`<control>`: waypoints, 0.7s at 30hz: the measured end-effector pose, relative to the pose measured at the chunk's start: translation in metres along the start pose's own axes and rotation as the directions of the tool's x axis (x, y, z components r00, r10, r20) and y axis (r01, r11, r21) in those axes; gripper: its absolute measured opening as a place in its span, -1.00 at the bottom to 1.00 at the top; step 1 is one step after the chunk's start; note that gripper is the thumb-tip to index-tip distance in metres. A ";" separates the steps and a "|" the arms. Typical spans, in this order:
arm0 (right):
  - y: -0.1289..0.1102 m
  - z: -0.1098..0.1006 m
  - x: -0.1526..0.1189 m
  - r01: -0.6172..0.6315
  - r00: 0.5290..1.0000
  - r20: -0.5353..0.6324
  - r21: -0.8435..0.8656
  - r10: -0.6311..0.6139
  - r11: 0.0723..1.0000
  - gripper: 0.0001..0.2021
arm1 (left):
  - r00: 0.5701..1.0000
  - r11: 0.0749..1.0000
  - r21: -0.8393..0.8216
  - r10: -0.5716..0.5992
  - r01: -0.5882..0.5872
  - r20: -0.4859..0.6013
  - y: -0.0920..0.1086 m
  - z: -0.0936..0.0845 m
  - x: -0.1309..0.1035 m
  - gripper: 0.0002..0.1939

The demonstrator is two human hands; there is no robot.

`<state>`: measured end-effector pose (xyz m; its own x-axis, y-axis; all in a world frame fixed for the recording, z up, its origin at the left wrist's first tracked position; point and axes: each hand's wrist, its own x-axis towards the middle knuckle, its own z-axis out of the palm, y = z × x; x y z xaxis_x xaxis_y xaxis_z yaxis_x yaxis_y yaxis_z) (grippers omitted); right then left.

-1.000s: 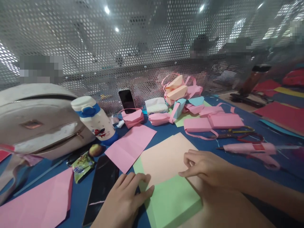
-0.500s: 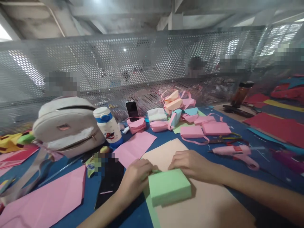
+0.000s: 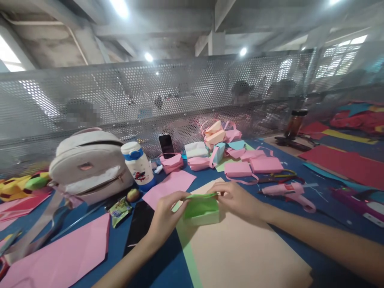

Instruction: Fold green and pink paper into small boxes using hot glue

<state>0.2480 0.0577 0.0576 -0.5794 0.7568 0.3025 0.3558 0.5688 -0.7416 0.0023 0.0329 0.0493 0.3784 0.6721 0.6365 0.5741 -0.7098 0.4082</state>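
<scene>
A small green paper box [image 3: 201, 216] stands on peach paper sheets [image 3: 240, 248] in front of me, its inside showing. My left hand [image 3: 169, 212] pinches the box's upper left edge between thumb and fingers. At the upper right edge, my right hand [image 3: 237, 198] pinches the same green paper. A green sheet [image 3: 187, 252] shows beneath the left side of the peach stack. Beyond my hands lies a folded pink sheet [image 3: 171, 186]. To the right of my right hand rests a pink glue gun [image 3: 285, 190].
Several pink paper bags [image 3: 267, 164] sit farther back. A white bottle [image 3: 137, 168] and a pale backpack [image 3: 90, 164] stand at left, near a green snack packet [image 3: 120, 211]. A phone [image 3: 166, 145] leans by the perforated metal screen [image 3: 180, 92]. Red sheets [image 3: 342, 160] lie right.
The green box has turned from showing its closed face to showing its open inside. Both hands have moved to its far upper edge. The camera view has tilted slightly upward.
</scene>
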 end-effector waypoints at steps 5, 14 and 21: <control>0.005 0.007 -0.010 0.083 0.997 -0.005 -0.053 -0.083 0.995 -0.69 | 0.997 0.996 -0.091 -0.001 0.008 0.075 -0.001 -0.002 -0.018 -0.76; 0.010 0.017 -0.036 0.267 0.958 0.146 -0.136 -0.247 0.954 -0.43 | 0.979 0.988 -0.065 0.146 -0.138 0.141 0.000 0.001 -0.055 -0.61; 0.018 0.014 -0.046 0.206 0.937 0.283 0.032 -0.206 0.978 -0.43 | 0.953 0.958 -0.286 0.085 0.002 0.292 -0.003 -0.006 -0.059 -0.68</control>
<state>0.2709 0.0286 0.0216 -0.8237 0.5003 0.2670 0.2053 0.7019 -0.6820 -0.0256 -0.0059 0.0144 0.6214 0.6417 0.4496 0.3436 -0.7389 0.5797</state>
